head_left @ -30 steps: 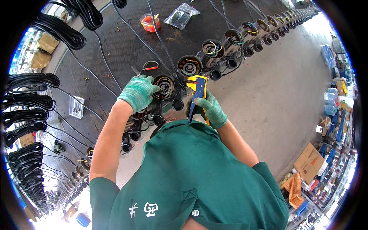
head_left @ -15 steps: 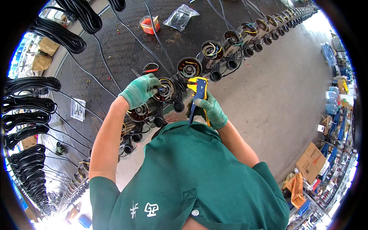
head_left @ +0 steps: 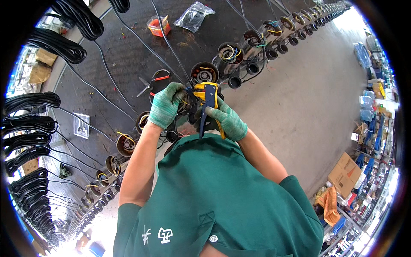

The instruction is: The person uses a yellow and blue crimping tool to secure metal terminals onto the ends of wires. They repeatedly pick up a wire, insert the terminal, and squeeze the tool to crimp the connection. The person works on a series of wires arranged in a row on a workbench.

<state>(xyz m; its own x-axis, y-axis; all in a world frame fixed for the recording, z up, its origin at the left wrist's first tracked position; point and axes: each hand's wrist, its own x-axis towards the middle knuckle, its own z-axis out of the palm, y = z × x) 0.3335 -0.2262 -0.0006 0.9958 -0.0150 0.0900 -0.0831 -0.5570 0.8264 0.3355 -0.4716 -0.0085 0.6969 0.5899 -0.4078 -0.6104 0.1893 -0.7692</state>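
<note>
Left hand (head_left: 165, 106) in a green glove gripped a round black motor can (head_left: 188, 102) at the bench edge | right hand (head_left: 226, 122) squeezed a yellow and blue wire tool (head_left: 207, 97) touching that can | red-handled scissors (head_left: 150, 84) lay near on the dark bench (head_left: 115, 55)

Both gloved hands, left hand (head_left: 165, 106) and right hand (head_left: 227, 122), meet close together, fingers curled, elbows bent.

Both the left hand (head_left: 165, 106) and the right hand (head_left: 227, 122) are covered by green knitted cloth gloves with a rough, mottled weave. The wire stripper (head_left: 208, 99) is clad in glossy yellow and blue plastic, while the surface (head_left: 115, 60) looks dark, matt and coarse. The cables (head_left: 64, 47) are sheathed in smooth black rubbery plastic.
</note>
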